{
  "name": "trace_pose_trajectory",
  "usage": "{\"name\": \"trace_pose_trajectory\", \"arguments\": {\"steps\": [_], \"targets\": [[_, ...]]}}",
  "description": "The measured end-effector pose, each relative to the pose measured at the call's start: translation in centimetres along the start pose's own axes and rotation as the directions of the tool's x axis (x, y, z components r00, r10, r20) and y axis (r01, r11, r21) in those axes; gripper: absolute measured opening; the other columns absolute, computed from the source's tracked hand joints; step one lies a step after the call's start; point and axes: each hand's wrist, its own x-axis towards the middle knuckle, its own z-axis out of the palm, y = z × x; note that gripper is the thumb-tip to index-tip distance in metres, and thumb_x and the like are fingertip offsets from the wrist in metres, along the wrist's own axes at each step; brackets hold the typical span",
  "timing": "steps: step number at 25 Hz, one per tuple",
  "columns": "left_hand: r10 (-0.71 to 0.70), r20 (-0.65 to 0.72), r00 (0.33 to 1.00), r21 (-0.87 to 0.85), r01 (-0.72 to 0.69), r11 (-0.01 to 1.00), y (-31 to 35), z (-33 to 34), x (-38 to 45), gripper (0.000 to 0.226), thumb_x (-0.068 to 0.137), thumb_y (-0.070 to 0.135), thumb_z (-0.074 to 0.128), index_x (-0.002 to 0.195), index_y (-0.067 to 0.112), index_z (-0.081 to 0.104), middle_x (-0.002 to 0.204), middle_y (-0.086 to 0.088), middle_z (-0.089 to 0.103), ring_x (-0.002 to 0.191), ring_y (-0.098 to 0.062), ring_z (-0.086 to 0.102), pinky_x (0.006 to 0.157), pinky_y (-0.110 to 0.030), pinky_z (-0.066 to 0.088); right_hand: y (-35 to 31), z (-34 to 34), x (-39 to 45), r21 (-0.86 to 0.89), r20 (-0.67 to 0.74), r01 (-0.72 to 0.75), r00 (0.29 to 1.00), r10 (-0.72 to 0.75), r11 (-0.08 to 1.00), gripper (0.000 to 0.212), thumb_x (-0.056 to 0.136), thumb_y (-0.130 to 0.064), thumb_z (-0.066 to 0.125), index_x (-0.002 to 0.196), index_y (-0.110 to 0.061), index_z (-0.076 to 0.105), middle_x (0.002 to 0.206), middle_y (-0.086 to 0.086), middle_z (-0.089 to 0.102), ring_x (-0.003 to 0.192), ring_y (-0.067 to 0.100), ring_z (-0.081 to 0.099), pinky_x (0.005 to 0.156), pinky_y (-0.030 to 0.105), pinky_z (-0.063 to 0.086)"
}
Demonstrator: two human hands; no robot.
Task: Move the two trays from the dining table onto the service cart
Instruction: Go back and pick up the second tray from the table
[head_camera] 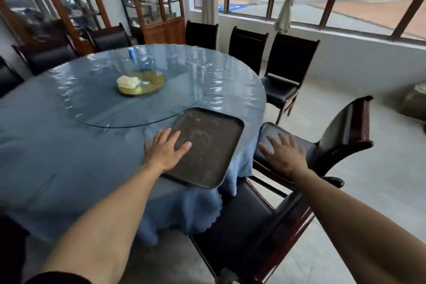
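A dark rectangular tray (208, 145) lies on the round dining table (69, 157), its near right corner jutting past the table's edge. My left hand (166, 148) reaches over the tray's left edge with fingers straight and spread, on or just above its surface. My right hand (284, 153) hovers to the right of the tray, fingers spread, above a chair seat and holding nothing. Only one tray is in view, and no service cart is in view.
A glass turntable (92, 104) carries a shallow dish (147, 84) with something white in it and a blue bottle (132, 53). Dark wooden chairs ring the table: one (334, 145) beside my right hand, another (253, 226) below. Cabinets stand behind; windows run along the right wall.
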Motion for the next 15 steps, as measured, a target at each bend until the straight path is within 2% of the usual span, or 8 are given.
{"name": "trace_pose_trajectory", "arguments": {"steps": [8,15], "targets": [[-0.179,-0.023,0.984,0.019,0.179,0.984,-2.7,-0.3,-0.8,0.077,0.091,0.075,0.025,0.155,0.033,0.025,0.166,0.002,0.014,0.152,-0.020,0.006,0.118,-0.056,0.009,-2.9,0.3,4.7,0.022,0.058,0.136,0.989,-0.137,0.990,0.074,0.090,-0.075,0.019,0.154,-0.037,0.022,0.166,0.002,0.008,0.151,0.028,-0.005,0.117,0.063,0.004],[-0.275,-0.027,0.961,0.028,0.276,0.961,-2.9,0.2,-0.5,0.077,0.090,0.077,0.024,0.155,0.035,0.024,0.166,0.003,0.013,0.152,-0.018,0.004,0.118,-0.056,0.006,-2.7,0.8,7.6,0.039,0.073,0.181,0.980,-0.184,0.983,0.073,0.091,-0.075,0.019,0.153,-0.038,0.024,0.165,0.003,0.012,0.151,0.028,-0.004,0.116,0.062,0.005]]}}
